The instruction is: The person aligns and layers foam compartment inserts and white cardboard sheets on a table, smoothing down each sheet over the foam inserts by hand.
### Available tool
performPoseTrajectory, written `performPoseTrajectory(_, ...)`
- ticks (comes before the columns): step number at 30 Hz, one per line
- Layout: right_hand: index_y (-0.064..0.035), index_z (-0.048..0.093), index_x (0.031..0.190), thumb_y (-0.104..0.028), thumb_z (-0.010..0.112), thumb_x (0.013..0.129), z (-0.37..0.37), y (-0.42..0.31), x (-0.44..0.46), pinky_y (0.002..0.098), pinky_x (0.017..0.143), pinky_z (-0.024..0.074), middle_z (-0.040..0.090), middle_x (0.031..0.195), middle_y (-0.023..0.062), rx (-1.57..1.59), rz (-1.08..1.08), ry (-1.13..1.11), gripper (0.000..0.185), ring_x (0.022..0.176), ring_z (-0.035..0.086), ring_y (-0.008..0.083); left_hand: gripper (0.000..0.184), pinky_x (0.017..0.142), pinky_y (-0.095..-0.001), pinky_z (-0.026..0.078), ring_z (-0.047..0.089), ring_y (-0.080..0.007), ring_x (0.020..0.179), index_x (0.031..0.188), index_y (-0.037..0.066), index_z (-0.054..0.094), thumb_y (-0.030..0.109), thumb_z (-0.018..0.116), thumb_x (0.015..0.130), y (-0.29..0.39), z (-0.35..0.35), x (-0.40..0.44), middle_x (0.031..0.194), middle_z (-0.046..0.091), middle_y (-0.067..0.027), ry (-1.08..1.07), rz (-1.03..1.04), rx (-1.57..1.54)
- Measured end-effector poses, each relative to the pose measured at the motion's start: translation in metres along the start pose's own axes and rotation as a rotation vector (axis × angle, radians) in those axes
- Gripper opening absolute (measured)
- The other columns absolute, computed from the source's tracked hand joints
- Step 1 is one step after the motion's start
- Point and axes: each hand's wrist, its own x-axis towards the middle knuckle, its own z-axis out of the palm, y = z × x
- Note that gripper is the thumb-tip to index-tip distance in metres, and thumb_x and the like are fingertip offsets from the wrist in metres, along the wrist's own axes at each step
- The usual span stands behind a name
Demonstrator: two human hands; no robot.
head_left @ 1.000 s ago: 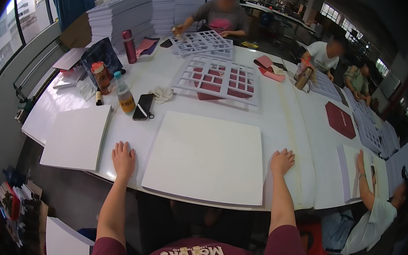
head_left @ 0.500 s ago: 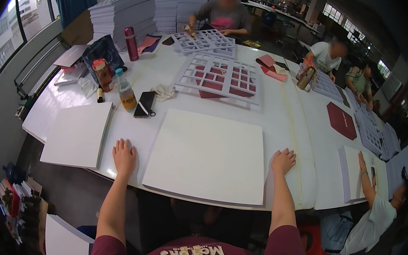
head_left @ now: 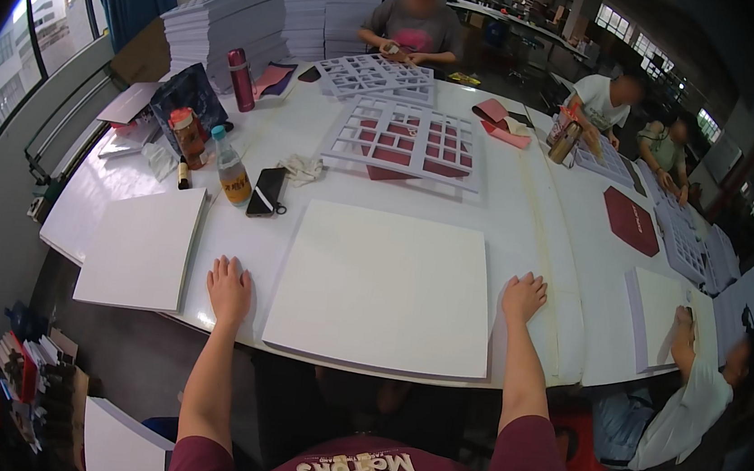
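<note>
A large white board or stack of boards (head_left: 381, 289) lies flat at the table's front edge, between my two hands. My left hand (head_left: 229, 289) rests palm down on the white tabletop, left of the board and apart from it, fingers stretched out. On the other side, my right hand (head_left: 524, 297) lies flat on the table just beyond the board's right edge. Neither hand holds anything. Another white stack of boards (head_left: 140, 247) is at the left, beyond my left hand.
Behind the board stand white grid frames (head_left: 404, 138) over dark red pieces. A phone (head_left: 267, 193), a drink bottle (head_left: 233, 167) and a red thermos (head_left: 241, 80) are at the left. Several co-workers sit around; one works on a white stack (head_left: 658, 331) at the right.
My hands and the boards have stayed still. The co-worker at the right has drawn a hand back across the stack. The one at the back has brought both hands together.
</note>
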Motion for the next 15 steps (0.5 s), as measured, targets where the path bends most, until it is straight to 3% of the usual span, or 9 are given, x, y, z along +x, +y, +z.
performPoseTrajectory(9,-0.0014,0.052,0.13,-0.033,0.054,0.096,0.0004,0.0,0.0001,0.0511,0.112,0.0294,0.045,0.143,0.0224,-0.003,-0.003,-0.006,0.047,0.136,0.037,0.0404,0.045,0.116,-0.0496,0.025,0.036,-0.0358,0.141,0.133,0.002,0.052,0.028,0.053,0.097,-0.0013,0.0015,0.0003,0.145,0.047,-0.021,0.001,0.002,-0.011)
performPoseTrajectory(15,-0.007,0.051,0.135,-0.032,0.058,0.095,0.0053,0.0007,0.0024,0.0525,0.112,0.0286,0.043,0.146,0.0207,-0.003,0.007,-0.034,0.047,0.138,0.036,0.0404,0.045,0.116,-0.0497,0.026,0.037,-0.0355,0.14,0.134,0.003,0.053,0.028,0.054,0.096,-0.0023,0.0008,0.0008,0.145,0.048,-0.0208,0.01,0.002,-0.013)
